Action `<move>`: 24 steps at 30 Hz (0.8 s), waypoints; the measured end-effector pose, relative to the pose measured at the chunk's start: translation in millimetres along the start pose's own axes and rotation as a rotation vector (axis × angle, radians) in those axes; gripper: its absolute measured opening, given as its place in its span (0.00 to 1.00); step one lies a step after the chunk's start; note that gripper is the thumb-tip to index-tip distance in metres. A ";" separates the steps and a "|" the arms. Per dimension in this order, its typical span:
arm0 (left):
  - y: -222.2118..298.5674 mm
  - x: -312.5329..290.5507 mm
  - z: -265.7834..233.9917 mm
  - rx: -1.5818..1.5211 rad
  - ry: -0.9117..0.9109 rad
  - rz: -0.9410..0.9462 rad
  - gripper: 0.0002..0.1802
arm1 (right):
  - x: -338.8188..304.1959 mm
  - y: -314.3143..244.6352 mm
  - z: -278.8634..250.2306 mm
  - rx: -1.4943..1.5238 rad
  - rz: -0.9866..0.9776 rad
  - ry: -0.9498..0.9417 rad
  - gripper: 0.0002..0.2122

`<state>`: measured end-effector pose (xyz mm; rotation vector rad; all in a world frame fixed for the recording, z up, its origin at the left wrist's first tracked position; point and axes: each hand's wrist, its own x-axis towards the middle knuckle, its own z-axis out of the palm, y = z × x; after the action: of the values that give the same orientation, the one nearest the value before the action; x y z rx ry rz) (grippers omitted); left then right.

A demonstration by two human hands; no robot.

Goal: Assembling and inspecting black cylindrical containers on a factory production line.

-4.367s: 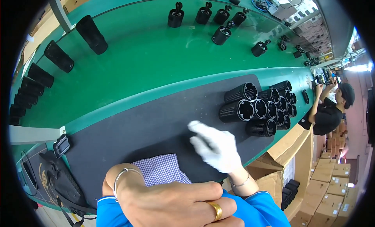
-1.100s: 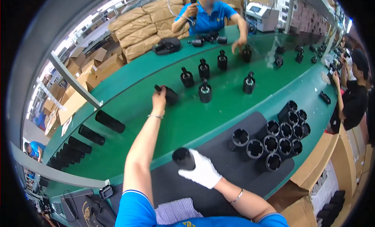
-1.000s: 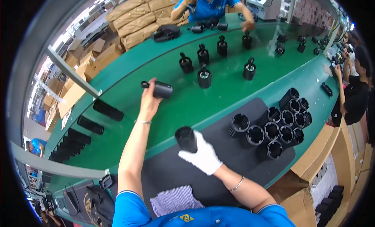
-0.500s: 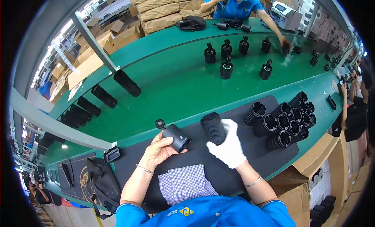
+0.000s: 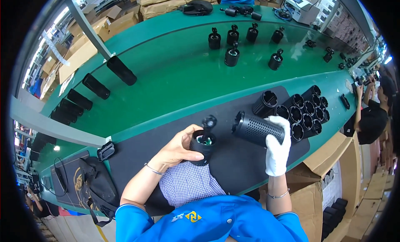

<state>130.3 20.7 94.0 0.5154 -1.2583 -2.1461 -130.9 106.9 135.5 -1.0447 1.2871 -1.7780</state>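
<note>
My bare left hand [image 5: 180, 149] is closed around a short black cylinder [image 5: 202, 147] with a round loop on a stem standing up from it. Through its open top, a bit of green circuit board shows. To its right, my white-gloved right hand [image 5: 278, 144] grips a black perforated tube [image 5: 257, 128] by its right end. The tube lies nearly sideways in the air, its open end toward the cylinder but apart from it. Under the left hand a checked cloth [image 5: 189, 184] rests on the dark mat [image 5: 233, 169].
Several upright black tubes [image 5: 296, 113] crowd the mat's right end. Across the green belt [image 5: 175, 81] stand several looped cylinders [image 5: 231, 56], with longer tubes [image 5: 121, 71] at left. A cardboard box [image 5: 304, 200] sits by my right arm; a black bag [image 5: 98, 181] lies at left.
My left hand has turned the cylinder upright, its open top now showing. My right hand has moved right and tipped the tube sideways. The co-worker's hand has left the far belt.
</note>
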 end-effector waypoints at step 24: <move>-0.1 14.2 27.9 0.127 -0.217 -0.234 0.36 | 9.9 9.8 -21.8 0.021 0.139 -0.402 0.15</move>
<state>103.0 29.5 106.8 0.5144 -1.5260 -2.3777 -154.0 104.4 124.2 -1.1959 1.0598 -1.3870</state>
